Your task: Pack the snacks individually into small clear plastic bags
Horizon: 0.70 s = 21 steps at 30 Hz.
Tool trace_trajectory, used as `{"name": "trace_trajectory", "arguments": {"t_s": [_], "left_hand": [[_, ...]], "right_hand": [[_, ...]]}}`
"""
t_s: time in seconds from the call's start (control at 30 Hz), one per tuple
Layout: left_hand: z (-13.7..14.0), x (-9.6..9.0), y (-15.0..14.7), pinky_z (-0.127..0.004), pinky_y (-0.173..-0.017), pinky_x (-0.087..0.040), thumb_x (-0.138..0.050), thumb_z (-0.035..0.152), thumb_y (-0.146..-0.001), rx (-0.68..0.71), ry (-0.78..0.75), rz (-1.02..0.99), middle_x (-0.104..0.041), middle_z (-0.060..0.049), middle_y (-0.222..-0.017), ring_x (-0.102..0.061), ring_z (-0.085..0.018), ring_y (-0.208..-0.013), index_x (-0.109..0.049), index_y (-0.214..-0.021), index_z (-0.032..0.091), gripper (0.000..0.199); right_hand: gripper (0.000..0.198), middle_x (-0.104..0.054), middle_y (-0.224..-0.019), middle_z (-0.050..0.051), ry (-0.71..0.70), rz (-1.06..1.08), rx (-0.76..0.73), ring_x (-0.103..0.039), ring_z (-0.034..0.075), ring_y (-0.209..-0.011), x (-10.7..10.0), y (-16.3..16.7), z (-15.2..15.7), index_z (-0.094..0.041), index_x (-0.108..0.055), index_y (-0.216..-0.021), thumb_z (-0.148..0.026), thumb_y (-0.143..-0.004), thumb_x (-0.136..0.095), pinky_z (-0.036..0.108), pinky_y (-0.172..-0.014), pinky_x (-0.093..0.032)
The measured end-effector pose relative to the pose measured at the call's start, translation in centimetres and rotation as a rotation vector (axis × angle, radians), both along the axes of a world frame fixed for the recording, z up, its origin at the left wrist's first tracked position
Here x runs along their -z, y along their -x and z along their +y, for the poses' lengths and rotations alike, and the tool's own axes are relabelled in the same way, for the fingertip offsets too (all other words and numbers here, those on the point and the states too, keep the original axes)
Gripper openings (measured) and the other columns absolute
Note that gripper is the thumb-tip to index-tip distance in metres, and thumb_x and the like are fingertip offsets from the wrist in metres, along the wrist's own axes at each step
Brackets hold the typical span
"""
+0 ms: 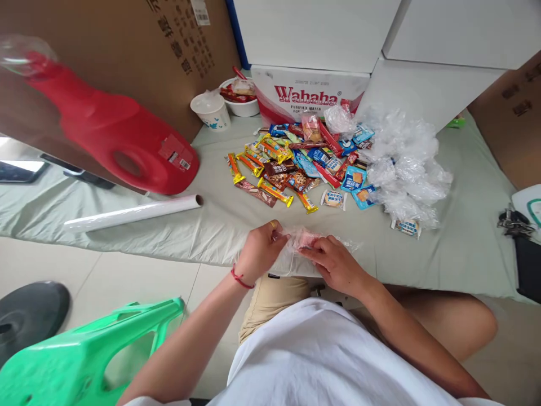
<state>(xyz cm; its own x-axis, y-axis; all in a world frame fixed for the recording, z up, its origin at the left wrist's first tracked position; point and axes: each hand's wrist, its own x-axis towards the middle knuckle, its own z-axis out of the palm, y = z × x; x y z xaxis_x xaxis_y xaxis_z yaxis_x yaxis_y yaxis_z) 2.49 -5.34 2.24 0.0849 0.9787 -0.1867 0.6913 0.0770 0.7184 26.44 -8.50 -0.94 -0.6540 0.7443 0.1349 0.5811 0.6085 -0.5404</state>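
At the near edge of the cloth-covered table, a small pink packet [307,238] lies in clear plastic film [291,251]. My left hand [262,248] pinches the film's left end between thumb and fingers, with a red string bracelet at the wrist. From the right, my right hand [336,262] grips the pink packet and the film around it, its fingers partly covering them. What is printed on the packet is too blurred to read. Just beyond my hands spreads a pile of wrapped snacks [276,166], with bars, biscuits and small blue sachets.
Right of the snacks is a heap of crumpled clear plastic [406,163]. A cling film roll [135,213] and a tilted red jug [127,135] are at left. Behind stand a paper cup [211,113], a white tub [243,107] and a Wahaha box [310,93]. A green stool [84,344] stands below left.
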Motion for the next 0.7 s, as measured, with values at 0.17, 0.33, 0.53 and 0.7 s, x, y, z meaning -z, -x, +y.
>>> {"name": "trace_trajectory", "arguments": {"t_s": [0.17, 0.33, 0.53, 0.7], "left_hand": [[-1.5, 1.3, -6.6, -0.031, -0.065, -0.046, -0.051, 0.018, -0.093, 0.016, -0.225, 0.06, -0.068, -0.005, -0.087, -0.063, -0.018, -0.074, -0.061, -0.084, 0.021, 0.014], [-3.1, 4.7, -8.5, -0.036, -0.067, -0.046, -0.048, 0.019, -0.101, 0.109, -0.526, 0.287, -0.067, -0.011, -0.095, -0.063, -0.023, -0.082, -0.066, -0.093, 0.02, 0.02], [-3.5, 5.9, -8.5, -0.037, -0.074, -0.047, -0.054, 0.012, -0.098, 0.099, -0.664, 0.36, -0.069, -0.011, -0.097, -0.063, -0.024, -0.088, -0.069, -0.096, 0.02, 0.017], [-3.4, 5.8, -8.8, -0.036, -0.07, -0.046, -0.056, 0.012, -0.098, 0.088, -0.693, 0.361, -0.068, -0.008, -0.091, -0.063, -0.023, -0.084, -0.068, -0.092, 0.021, 0.016]], "right_hand": [[0.036, -0.064, -0.112, 0.011, 0.051, -0.017, 0.036, -0.053, 0.026, -0.102, -1.0, 0.2, -0.3, -0.021, -0.074, -0.119, -0.006, -0.09, -0.059, 0.043, -0.092, -0.051], [0.022, -0.071, -0.109, 0.007, 0.119, 0.283, 0.277, -0.063, 0.022, -0.105, -3.2, -3.8, 0.5, -0.025, -0.071, -0.106, -0.022, -0.104, -0.05, 0.038, -0.094, -0.052], [0.033, -0.07, -0.098, 0.011, 0.162, -0.116, 0.617, -0.059, 0.03, -0.095, -1.3, -6.2, 0.7, -0.018, -0.069, -0.116, -0.041, -0.093, -0.069, 0.045, -0.088, -0.05], [0.006, -0.065, -0.101, 0.01, 0.142, -0.122, 0.601, -0.06, 0.027, -0.096, -1.0, -5.3, -1.8, -0.021, -0.066, -0.09, -0.021, -0.092, -0.06, 0.04, -0.085, -0.05]]}}
